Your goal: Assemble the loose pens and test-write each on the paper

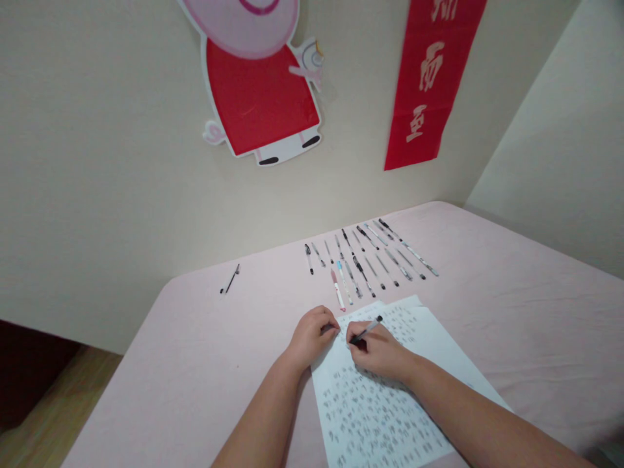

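A pen with a black grip and a clear barrel is pinched in my right hand. Its tip points down to the left at a sheet of paper covered with rows of dark handwriting. My right hand rests on that sheet and hides some of the writing. At the sheet's upper left edge, my left hand lies with curled fingers, thumb and fingertips pressed on the paper. Another sheet shows underneath, sticking out on the right.
Beyond the paper, several pens lie in two slanting rows on the pink tablecloth. A lone pen lies farther left. The table meets a wall with a cartoon cutout and a red banner.
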Demonstrator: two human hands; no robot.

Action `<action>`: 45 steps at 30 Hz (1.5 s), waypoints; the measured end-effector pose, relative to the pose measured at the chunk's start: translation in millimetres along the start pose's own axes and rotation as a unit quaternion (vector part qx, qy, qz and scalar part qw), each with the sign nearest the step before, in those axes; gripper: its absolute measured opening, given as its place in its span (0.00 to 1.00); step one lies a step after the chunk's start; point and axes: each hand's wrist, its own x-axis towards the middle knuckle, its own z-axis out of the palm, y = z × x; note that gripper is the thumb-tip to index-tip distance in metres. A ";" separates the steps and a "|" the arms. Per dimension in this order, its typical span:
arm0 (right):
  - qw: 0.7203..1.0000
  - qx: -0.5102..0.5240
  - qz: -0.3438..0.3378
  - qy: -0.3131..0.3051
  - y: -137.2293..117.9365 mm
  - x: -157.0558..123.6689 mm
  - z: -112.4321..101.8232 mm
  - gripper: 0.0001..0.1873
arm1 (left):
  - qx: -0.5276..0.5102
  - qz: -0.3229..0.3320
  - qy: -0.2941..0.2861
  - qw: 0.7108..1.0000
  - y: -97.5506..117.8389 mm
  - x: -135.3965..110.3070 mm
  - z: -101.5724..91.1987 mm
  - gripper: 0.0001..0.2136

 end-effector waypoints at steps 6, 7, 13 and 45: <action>1.000 0.011 -0.005 -0.015 -1.5 -1.5 -0.9 0.08 | -0.002 0.003 -0.004 1.000 -1.1 0.6 0.1 0.07; 1.000 0.009 -0.005 -0.014 -0.7 -1.7 -0.1 0.08 | -0.003 0.005 -0.002 1.000 -1.1 0.4 0.2 0.07; 1.000 -0.011 -0.004 0.010 4.5 -1.7 4.3 0.08 | 0.001 0.004 0.004 1.000 -0.6 -0.6 0.5 0.07; 0.942 0.316 0.079 0.082 5.5 12.1 -15.5 0.02 | 0.031 -0.023 0.029 0.999 6.8 -1.8 -0.2 0.06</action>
